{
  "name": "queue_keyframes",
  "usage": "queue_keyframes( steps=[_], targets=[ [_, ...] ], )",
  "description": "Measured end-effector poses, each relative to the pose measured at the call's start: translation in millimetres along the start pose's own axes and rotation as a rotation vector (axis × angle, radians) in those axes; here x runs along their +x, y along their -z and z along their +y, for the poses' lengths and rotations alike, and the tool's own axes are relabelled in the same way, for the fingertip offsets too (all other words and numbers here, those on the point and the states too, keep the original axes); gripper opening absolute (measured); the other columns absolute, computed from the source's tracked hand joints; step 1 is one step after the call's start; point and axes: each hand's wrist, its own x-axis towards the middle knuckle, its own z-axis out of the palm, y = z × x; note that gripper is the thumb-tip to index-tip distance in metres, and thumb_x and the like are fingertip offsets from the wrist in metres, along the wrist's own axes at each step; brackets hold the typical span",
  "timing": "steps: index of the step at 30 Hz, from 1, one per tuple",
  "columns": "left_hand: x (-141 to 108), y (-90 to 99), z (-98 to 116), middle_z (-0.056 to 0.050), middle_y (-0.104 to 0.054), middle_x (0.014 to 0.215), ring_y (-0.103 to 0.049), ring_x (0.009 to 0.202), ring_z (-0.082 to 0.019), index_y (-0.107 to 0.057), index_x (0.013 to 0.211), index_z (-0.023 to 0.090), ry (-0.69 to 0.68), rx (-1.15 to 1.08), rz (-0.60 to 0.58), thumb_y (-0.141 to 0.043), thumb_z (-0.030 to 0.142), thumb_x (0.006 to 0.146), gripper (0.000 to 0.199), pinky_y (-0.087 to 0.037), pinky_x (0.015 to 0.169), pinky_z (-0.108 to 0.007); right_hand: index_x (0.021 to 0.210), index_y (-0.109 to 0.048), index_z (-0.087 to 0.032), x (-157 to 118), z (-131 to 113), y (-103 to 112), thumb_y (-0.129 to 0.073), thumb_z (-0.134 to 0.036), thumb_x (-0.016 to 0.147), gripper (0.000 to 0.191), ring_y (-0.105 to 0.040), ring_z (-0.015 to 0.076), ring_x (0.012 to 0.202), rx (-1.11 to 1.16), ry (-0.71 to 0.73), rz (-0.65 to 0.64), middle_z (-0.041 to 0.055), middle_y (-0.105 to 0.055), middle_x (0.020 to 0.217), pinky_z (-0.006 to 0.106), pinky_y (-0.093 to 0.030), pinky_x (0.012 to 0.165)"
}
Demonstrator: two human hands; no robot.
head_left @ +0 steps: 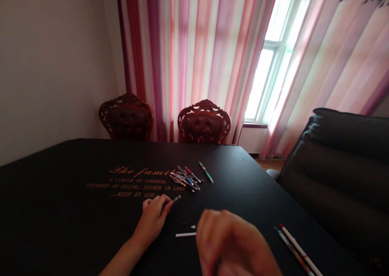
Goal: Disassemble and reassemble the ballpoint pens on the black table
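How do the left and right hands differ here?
The left hand pinches a small pen part; the right hand is curled, anything in it hidden. The left hand is sharp and farther away; the right hand is nearer the camera and blurred. Both are bare, above the black table.

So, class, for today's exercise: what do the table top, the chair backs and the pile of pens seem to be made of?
The table top looks like black laminated or painted board: smooth, faint sheen. The chair backs seem carved dark reddish wood around buttoned padding, probably leather or imitation leather. The pens look like shiny plastic, judging by their bright printed barrels, though they're too small to be sure.
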Motion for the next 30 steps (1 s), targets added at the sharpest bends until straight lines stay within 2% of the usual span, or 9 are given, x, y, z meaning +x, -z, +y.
queue_keyframes(
  steps=[1,3,4,7,10,15,20,23,30],
  targets=[
    [0,-0.4,-1,0.002,-0.067,0.079,-0.061,0.078,-0.021,-0.059,0.091,0.026,-0.001,0.000,0.008,-0.040,0.035,0.096,0.021,-0.034,0.083,-0.039,0.085,-0.063,-0.030,13,10,-2,-0.058,-0.043,0.086,0.014,-0.057,0.0208,0.079,-0.040,-0.015,0.024,0.0021,-0.063,0.080,0.037,-0.044,0.074],
    [-1,-0.9,-1,0.001,-0.067,0.081,-0.061,0.080,-0.021,-0.060,0.096,0.027,-0.005,0.002,0.021,-0.040,0.032,0.096,0.020,-0.033,0.083,-0.039,0.082,-0.062,-0.025,33,39,-4,-0.060,-0.024,0.085,0.004,-0.058,0.0191,0.084,-0.339,-0.039,0.142,0.0019,-0.065,0.087,0.034,-0.042,0.081],
    [-1,-0.9,-2,0.001,-0.068,0.082,-0.061,0.081,-0.021,-0.060,0.097,0.028,-0.007,0.003,0.026,-0.041,0.032,0.096,0.020,-0.033,0.083,-0.040,0.083,-0.063,-0.024,39,55,-5,-0.061,-0.019,0.084,0.006,-0.057,0.0196,0.089,-0.478,-0.053,0.142,0.0024,-0.065,0.089,0.034,-0.041,0.085],
    [-1,0.2,-1,0.000,-0.069,0.089,-0.061,0.086,-0.021,-0.060,0.099,0.028,-0.018,0.005,0.033,-0.041,0.031,0.096,0.019,-0.032,0.085,-0.041,0.080,-0.067,-0.023,47,98,-9,-0.062,-0.015,0.082,0.009,-0.056,0.0211,0.093,-0.742,-0.109,0.045,0.0025,-0.067,0.089,0.036,-0.037,0.091],
    [-1,1.5,1,-0.001,-0.069,0.093,-0.061,0.088,-0.021,-0.060,0.099,0.028,-0.030,0.002,0.030,-0.042,0.029,0.096,0.018,-0.033,0.085,-0.040,0.080,-0.069,-0.024,46,121,-17,-0.065,-0.016,0.079,0.009,-0.055,0.0214,0.094,-0.819,-0.121,-0.032,0.0018,-0.067,0.090,0.037,-0.036,0.092],
    [-2,3.2,6,-0.001,-0.068,0.092,-0.061,0.088,-0.021,-0.059,0.096,0.027,-0.073,-0.003,0.018,-0.046,0.024,0.092,0.014,-0.033,0.086,-0.041,0.074,-0.066,-0.022,46,129,-29,-0.063,-0.005,0.073,0.018,-0.056,0.0228,0.091,-0.872,-0.059,-0.005,0.0020,-0.066,0.086,0.038,-0.038,0.087],
    [-4,6.1,13,0.000,-0.067,0.090,-0.060,0.087,-0.020,-0.059,0.095,0.027,-0.125,-0.003,-0.025,-0.048,0.022,0.091,0.013,-0.032,0.087,-0.041,0.080,-0.060,-0.021,48,127,-24,-0.057,-0.001,0.077,0.021,-0.056,0.0194,0.082,-0.672,-0.002,0.203,0.0002,-0.063,0.081,0.031,-0.041,0.076],
    [-5,7.8,20,0.000,-0.067,0.090,-0.060,0.088,-0.020,-0.059,0.095,0.027,-0.168,-0.012,-0.052,-0.049,0.021,0.091,0.013,-0.030,0.090,-0.042,0.082,-0.060,-0.021,48,125,-18,-0.054,0.000,0.080,0.021,-0.055,0.0194,0.083,-0.610,0.046,0.277,0.0009,-0.062,0.083,0.030,-0.041,0.075],
    [-7,8.4,31,-0.001,-0.067,0.089,-0.060,0.086,-0.019,-0.059,0.097,0.027,-0.240,-0.018,-0.103,-0.047,0.019,0.092,0.015,-0.032,0.088,-0.040,0.083,-0.063,-0.021,44,125,-15,-0.056,0.000,0.081,0.023,-0.055,0.0202,0.085,-0.628,0.082,0.266,0.0010,-0.063,0.084,0.032,-0.040,0.078]
  ],
)
